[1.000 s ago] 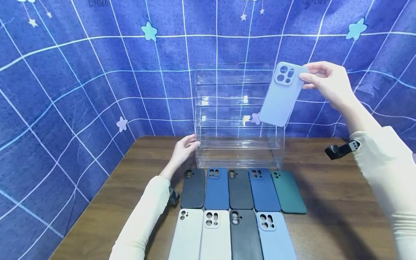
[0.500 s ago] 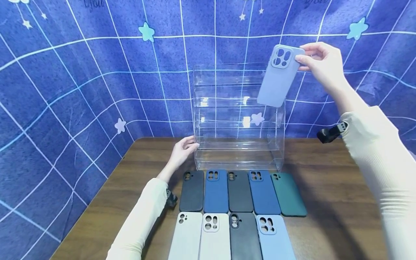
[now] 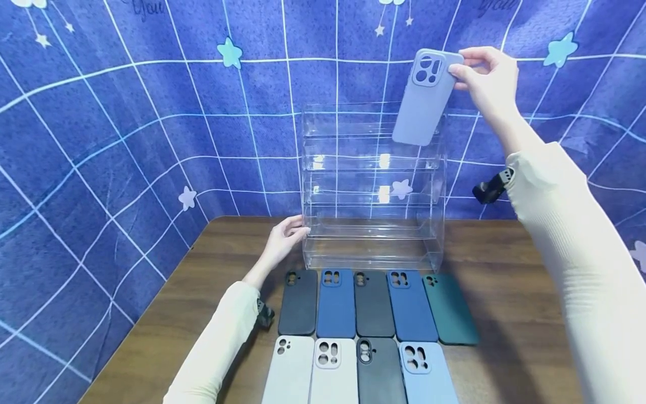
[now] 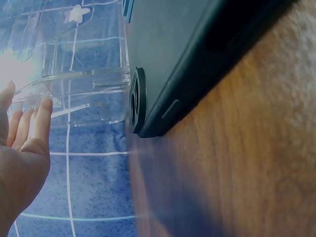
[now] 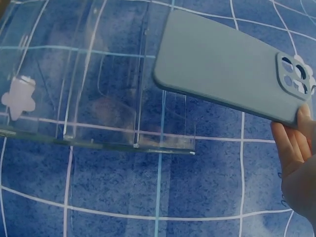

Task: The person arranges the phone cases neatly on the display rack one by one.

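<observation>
A light blue phone case with a square camera cutout hangs tilted in front of the upper right of a clear tiered display rack. My right hand pinches its top corner, thumb on the outer back beside the cutout. From the right wrist, the case overlaps the rack's end in view, held by the hand at its camera end. Low on the rack's left side, my left hand rests its fingers, extended, with the thumb at the front edge. The left wrist view shows that hand beside the clear panels.
On the wooden table, two rows of phone cases lie before the rack: black, dark blue, green, white and light blue among them. A blue grid-patterned cloth hangs behind.
My right hand has lifted the light blue phone case upward and slightly left, from the rack's right middle to its top. The left hand stays at the rack's side.
</observation>
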Tool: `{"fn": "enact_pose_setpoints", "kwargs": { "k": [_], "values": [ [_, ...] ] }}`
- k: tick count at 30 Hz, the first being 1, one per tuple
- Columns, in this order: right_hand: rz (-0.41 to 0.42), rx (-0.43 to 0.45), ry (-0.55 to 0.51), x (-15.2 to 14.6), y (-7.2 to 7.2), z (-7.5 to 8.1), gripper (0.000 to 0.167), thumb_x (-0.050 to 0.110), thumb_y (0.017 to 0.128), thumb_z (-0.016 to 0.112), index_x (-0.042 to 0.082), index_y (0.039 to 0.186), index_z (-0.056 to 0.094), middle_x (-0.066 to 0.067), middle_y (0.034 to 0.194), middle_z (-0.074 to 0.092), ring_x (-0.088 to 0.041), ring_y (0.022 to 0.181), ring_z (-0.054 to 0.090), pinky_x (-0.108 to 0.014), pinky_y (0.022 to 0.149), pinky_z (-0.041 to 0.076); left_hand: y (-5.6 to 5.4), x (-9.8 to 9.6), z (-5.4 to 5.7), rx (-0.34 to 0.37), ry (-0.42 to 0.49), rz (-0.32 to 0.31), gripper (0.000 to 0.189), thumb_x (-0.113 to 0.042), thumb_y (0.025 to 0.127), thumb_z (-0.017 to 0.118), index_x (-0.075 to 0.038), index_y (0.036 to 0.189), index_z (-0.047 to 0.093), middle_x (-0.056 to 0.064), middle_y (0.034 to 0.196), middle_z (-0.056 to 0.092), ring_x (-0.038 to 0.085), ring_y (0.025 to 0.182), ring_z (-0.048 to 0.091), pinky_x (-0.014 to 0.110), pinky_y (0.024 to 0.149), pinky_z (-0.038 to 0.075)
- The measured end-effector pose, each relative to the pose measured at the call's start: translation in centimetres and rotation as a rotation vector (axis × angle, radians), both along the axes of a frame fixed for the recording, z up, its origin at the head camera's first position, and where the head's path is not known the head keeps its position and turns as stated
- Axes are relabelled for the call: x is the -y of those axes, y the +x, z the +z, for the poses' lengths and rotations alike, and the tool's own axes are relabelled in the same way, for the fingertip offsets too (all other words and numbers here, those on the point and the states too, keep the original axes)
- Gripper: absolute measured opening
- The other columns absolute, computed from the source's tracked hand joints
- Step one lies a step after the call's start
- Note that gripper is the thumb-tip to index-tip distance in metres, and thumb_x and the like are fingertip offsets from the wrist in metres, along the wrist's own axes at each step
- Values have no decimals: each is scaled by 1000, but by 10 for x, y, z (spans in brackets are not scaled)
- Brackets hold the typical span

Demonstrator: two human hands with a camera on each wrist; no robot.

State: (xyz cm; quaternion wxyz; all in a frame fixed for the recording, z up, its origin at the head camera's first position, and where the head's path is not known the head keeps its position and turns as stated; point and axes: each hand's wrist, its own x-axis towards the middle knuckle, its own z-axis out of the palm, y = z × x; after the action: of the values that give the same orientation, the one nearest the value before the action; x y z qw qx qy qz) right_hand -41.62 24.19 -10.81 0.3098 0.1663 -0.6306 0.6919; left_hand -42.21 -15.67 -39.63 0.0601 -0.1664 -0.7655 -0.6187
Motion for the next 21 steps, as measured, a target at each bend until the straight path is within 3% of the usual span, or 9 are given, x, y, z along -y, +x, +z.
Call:
{"fn": "enact_pose_setpoints", "kwargs": {
  "k": [7,15,21],
  "values": [
    [-87,20,-62,2,-10,8,19,-6,76,70,6,90,67,-1,78,60,-5,62,62,-19,59,54,19,-9,19,6,-25,-12,48,-9,90,62,7,132,46,28,128,54,36,111,57,28,89,52],
    [-145,16,-105,9,-26,12,19,-6,77,69,9,88,65,0,81,56,-3,62,60,-16,60,54,1,-3,-4,7,-7,9,48,-17,88,66,-2,131,51,19,128,57,25,106,60,26,88,53],
    [-176,47,-110,19,-39,10,20,-4,80,69,13,88,62,3,83,54,-2,65,58,-12,62,54,-1,-1,-6,-25,-10,14,48,-18,89,65,0,131,49,20,127,57,11,97,62,27,87,54]
  ]
}}
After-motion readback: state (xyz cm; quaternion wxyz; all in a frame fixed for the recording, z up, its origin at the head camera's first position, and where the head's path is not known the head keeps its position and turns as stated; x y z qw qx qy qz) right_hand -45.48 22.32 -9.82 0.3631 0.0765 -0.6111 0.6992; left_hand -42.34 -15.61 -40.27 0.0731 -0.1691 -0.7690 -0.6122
